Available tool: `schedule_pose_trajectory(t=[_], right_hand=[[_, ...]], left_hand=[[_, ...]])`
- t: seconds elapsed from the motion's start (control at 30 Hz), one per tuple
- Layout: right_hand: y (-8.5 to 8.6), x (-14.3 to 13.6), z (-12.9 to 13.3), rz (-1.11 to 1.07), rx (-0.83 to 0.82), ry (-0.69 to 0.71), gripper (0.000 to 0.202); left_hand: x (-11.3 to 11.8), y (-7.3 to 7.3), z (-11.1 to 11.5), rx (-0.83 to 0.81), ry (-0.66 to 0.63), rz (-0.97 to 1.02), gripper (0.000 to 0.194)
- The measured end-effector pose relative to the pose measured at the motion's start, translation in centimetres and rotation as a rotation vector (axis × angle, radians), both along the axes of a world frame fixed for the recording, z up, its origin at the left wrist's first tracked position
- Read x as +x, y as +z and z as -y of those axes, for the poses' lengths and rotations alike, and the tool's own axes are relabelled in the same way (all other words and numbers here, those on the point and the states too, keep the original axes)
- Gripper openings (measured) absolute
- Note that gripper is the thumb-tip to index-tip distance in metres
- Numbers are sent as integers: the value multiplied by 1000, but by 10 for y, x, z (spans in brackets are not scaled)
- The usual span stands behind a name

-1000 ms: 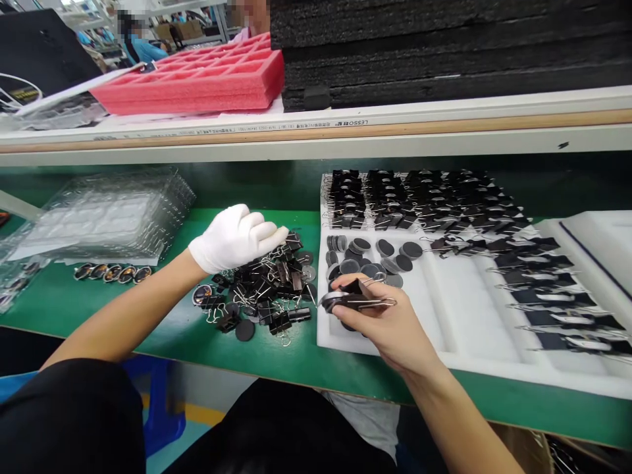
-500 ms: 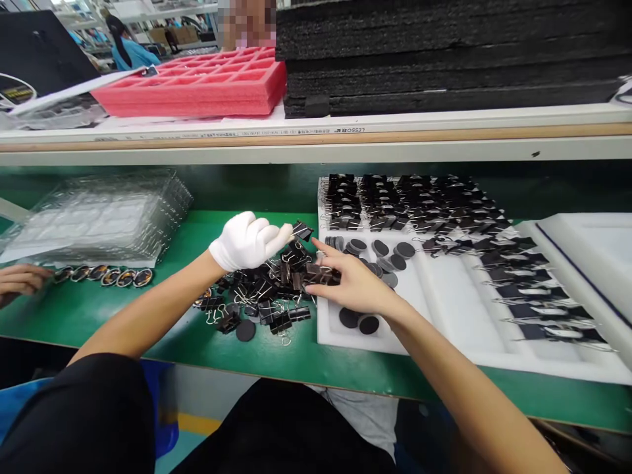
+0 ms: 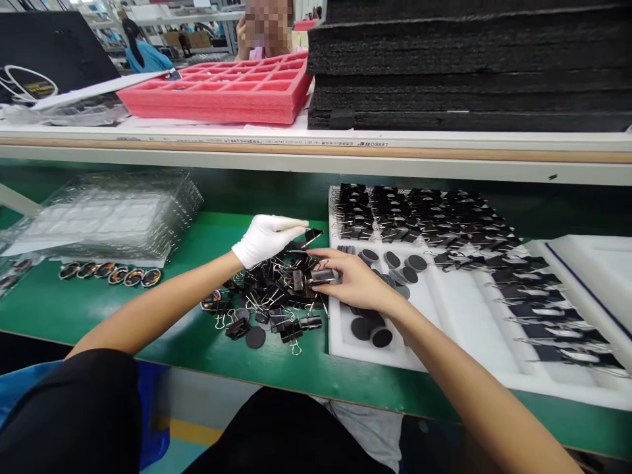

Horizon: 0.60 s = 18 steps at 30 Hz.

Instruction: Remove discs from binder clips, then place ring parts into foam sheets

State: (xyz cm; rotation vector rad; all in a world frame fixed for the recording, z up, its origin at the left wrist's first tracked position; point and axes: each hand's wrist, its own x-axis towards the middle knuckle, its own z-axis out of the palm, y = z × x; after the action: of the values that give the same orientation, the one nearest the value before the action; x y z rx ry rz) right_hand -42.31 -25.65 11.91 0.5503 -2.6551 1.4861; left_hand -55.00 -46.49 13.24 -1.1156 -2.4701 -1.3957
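My left hand [image 3: 270, 238], in a white glove, has its fingers pinched on a black binder clip [image 3: 313, 236] above a pile. My bare right hand [image 3: 358, 280] is just below and to the right, with thumb and fingers around another black binder clip [image 3: 324, 277]. Under both hands lies a heap of loose binder clips [image 3: 276, 289], their wire handles pointing many ways. Dark round discs [image 3: 255, 337] lie among and beside the heap. To the right, a white foam tray [image 3: 461, 306] bears rows of binder clips [image 3: 419, 214] and loose dark discs [image 3: 392, 260].
Several round ringed pieces [image 3: 118, 274] line up on the green table [image 3: 187, 322] at left, before stacked clear plastic trays [image 3: 123, 217]. Overhead, a shelf [image 3: 276, 158] holds a pink foam tray [image 3: 212, 99] and black foam sheets [image 3: 469, 79]. People are visible beyond.
The view has shifted, moving the scene slightly right and down. My left hand's curled fingers have straightened, still on its clip. Another person's hand at far left has gone; a clear tray shows there.
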Motion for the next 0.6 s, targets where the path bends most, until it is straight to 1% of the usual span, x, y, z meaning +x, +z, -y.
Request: schedule_pose_trajectory(t=[0.07, 0.13, 0.17, 0.2, 0.27, 0.33, 0.4, 0.5, 0.6], right_hand=[[2, 6, -1, 30, -183, -92, 15], [4, 14, 0, 104, -457, -178, 33], [5, 20, 0, 150, -592, -198, 41], [6, 26, 1, 192, -704, -208, 44], [6, 39, 1, 241, -840, -231, 38], [6, 53, -3, 273, -863, -279, 31], [6, 66, -10, 305, -804, -308, 31], [8, 81, -21, 319, -658, -289, 31], [14, 89, -29, 299, -526, -248, 27]], left_hand=[[10, 14, -3, 57, 29, 124, 35], [27, 28, -5, 53, 2, 193, 36], [37, 33, -5, 31, -23, 200, 35], [47, 37, -4, 1, -48, 187, 35], [66, 42, -2, -90, -99, 100, 36], [81, 45, 0, -213, -168, -13, 39], [91, 47, 1, -349, -231, -47, 38], [101, 50, -3, -468, -257, 50, 47], [109, 51, -9, -474, -297, 129, 56]])
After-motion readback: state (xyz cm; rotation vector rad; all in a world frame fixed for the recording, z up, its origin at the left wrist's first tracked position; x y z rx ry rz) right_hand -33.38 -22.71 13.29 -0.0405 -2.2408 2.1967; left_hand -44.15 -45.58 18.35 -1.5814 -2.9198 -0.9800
